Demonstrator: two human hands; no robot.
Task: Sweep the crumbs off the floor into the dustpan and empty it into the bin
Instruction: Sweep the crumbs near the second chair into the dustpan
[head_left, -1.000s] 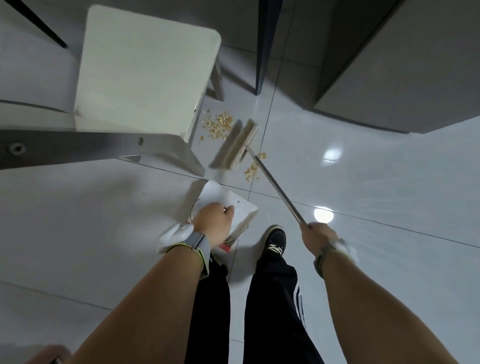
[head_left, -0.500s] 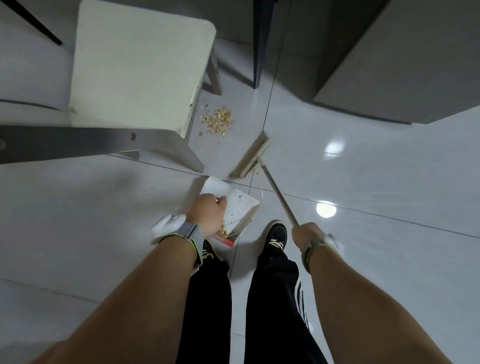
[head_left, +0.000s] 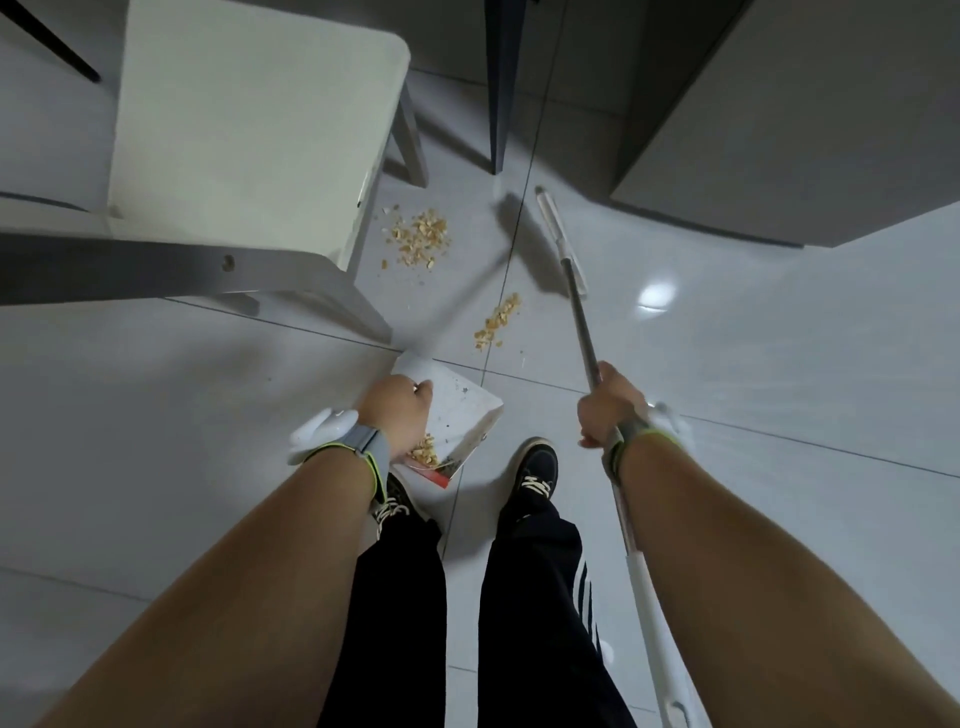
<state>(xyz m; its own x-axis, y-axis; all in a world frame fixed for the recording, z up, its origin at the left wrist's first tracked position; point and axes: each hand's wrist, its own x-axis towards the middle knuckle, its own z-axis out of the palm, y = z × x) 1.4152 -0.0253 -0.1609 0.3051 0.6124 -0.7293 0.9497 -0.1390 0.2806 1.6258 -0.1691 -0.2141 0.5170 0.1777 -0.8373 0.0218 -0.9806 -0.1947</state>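
Note:
My left hand (head_left: 397, 415) grips the handle of a white dustpan (head_left: 457, 410) that rests on the pale tiled floor in front of my feet. A few crumbs (head_left: 427, 451) lie at its near end. My right hand (head_left: 610, 408) grips the metal pole of the broom (head_left: 581, 317). Its head (head_left: 558, 236) is lifted or swung out to the right, beyond the crumbs. A large pile of crumbs (head_left: 420, 239) lies beside the stool. A smaller streak of crumbs (head_left: 497, 321) lies between that pile and the dustpan.
A white stool (head_left: 249, 124) stands at upper left over a grey bar (head_left: 156, 270). A dark furniture leg (head_left: 500, 88) and a grey cabinet (head_left: 800, 114) stand at the back. My two shoes (head_left: 535, 475) are just behind the dustpan.
The broom head has swung from just ahead of the dustpan out to the right and farther away. A streak of crumbs now lies uncovered near the dustpan. My left hand stays on the dustpan.

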